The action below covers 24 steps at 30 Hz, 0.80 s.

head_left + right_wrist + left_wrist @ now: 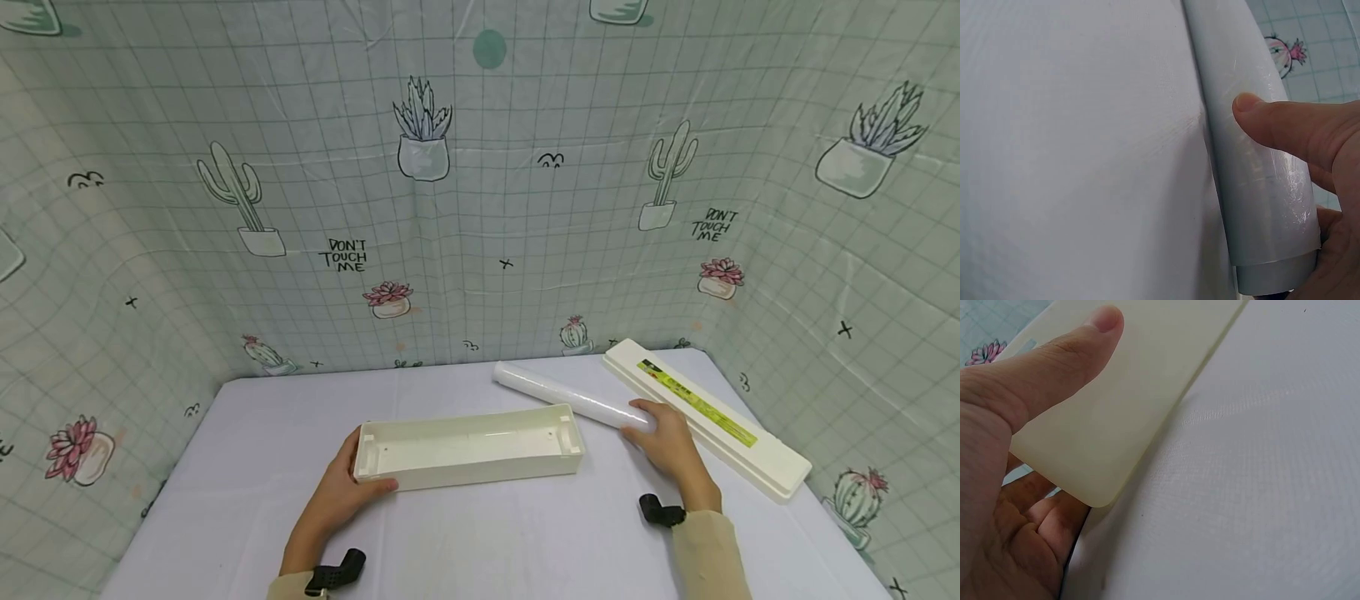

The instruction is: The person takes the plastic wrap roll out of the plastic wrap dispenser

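A long cream plastic box (480,473), its top uncovered and nothing inside, sits at the middle of the table. My left hand (341,492) grips its left end, thumb on the near wall and fingers round the far side; the left wrist view shows that wall (1116,412) close up. To the right, my right hand (666,442) holds the near end of a roll of plastic wrap (570,394). In the right wrist view the thumb lies across the shiny film (1254,187), and a bare core end sticks out below it.
A long cream lid (720,433) with a yellow-green label lies slantwise along the table's right edge, beside the roll. White cloth covers the table (480,542). A grid-patterned curtain (480,208) with cactus prints hangs behind it and at both sides.
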Tool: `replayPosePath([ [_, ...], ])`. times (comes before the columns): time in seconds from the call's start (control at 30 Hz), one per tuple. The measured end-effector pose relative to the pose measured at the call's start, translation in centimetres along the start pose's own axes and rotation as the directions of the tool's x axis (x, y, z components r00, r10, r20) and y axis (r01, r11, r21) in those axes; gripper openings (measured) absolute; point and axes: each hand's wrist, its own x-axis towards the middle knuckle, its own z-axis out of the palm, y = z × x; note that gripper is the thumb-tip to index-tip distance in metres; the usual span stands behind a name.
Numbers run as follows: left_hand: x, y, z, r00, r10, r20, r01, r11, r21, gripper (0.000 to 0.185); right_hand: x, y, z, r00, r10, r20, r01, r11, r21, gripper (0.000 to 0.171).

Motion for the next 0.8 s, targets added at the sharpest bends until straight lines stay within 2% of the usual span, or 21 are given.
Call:
replayPosePath([
  [0.2, -0.2, 0.2, 0.1, 1.000, -0.002, 0.003, 0.002, 1.000, -0.016, 0.115, 0.0, 0.0, -0.1, 1.000, -0.006, 0.007, 0.006, 1.000, -0.024, 0.053],
  [0.47, 0.3, 0.3, 0.4, 0.999, -0.034, 0.028, 0.035, 0.998, -0.051, 0.127, -0.2, -0.5, -1.1, 0.996, 0.056, 0.063, -0.048, 0.992, -0.114, 0.058],
  [0.63, 0.5, 0.8, 0.1, 0.999, -0.017, 0.042, 0.019, 0.998, -0.054, 0.131, 0.4, -1.8, -1.6, 1.000, -0.020, 0.024, 0.023, 0.986, -0.162, 0.061],
  [0.8, 0.3, 1.2, -0.7, 0.996, 0.034, 0.086, -0.026, 0.995, -0.094, 0.133, 1.0, -4.0, -1.7, 0.995, -0.091, 0.036, 0.096, 0.979, -0.179, 0.073],
])
